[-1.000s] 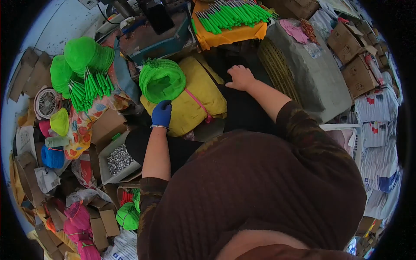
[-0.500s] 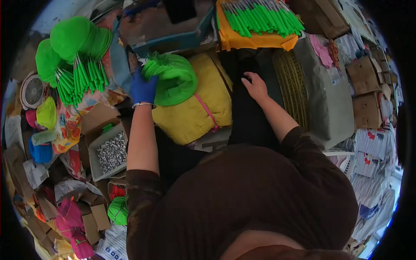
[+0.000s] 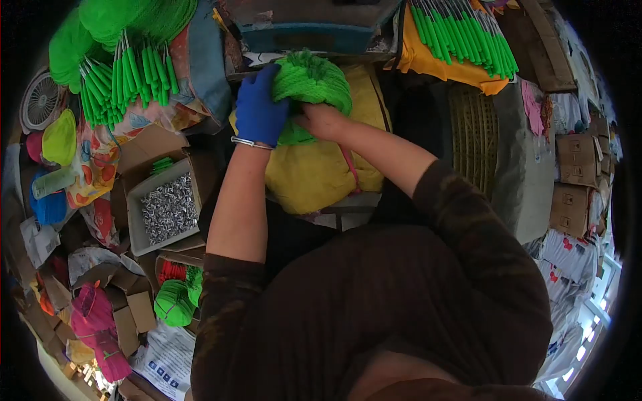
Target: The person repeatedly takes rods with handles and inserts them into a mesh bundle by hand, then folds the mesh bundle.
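A bundle of green netting [image 3: 311, 85] sits on a yellow cloth pad [image 3: 304, 177] in front of me. My left hand [image 3: 261, 107], in a blue glove, grips the bundle's left side, its fingertips partly behind the mesh. My bare right hand [image 3: 321, 122] reaches in from the right and holds the lower edge. Its fingers are curled and partly covered by the netting. A flap of green mesh hangs below, between the two hands.
Green-handled rods [image 3: 461, 37] lie on orange cloth at upper right, with more rods [image 3: 137, 73] beside green nets [image 3: 134, 20] at upper left. A tray of small metal pieces [image 3: 164, 244] stands left. A blue-edged bench [image 3: 307, 39] is ahead; cartons [image 3: 575, 160] are stacked right.
My right hand has come left from my knee area to the netting. The bundle's ring shape has been folded up and gathered between both hands. The camera view has shifted.
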`<action>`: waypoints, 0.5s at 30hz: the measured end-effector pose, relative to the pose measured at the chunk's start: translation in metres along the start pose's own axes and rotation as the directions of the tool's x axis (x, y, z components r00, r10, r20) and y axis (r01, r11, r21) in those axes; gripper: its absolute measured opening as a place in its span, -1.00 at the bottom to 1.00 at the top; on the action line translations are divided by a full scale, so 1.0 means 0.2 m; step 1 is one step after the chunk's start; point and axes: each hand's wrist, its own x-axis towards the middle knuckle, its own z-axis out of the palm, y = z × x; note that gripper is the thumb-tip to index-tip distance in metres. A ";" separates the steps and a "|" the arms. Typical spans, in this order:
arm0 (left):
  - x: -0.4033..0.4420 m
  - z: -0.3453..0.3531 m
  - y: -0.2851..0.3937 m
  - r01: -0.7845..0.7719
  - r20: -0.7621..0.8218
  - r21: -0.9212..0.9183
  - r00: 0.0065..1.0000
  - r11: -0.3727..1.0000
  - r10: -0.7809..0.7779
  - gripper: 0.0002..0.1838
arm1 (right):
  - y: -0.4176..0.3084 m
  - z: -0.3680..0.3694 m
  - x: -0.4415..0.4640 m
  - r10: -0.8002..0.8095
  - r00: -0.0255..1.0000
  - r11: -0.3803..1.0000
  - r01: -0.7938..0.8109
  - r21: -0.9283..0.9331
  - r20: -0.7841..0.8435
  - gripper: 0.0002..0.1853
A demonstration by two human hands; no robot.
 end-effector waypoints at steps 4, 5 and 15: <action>-0.10 0.03 0.12 -0.147 0.012 0.055 0.989 0.988 0.146 -0.36 | 0.11 0.15 0.22 -0.063 0.997 0.997 0.061 -0.052 -0.033 -0.49; -0.08 0.04 0.09 -0.174 -0.011 0.092 0.984 0.980 0.175 -0.34 | 0.14 0.19 0.24 -0.068 0.997 0.997 0.066 -0.039 -0.048 -0.49; -0.04 0.09 -0.04 -0.054 -0.047 0.036 0.997 0.998 0.056 -0.24 | 0.00 0.06 -0.05 -0.077 0.996 0.995 0.074 -0.064 -0.054 -0.63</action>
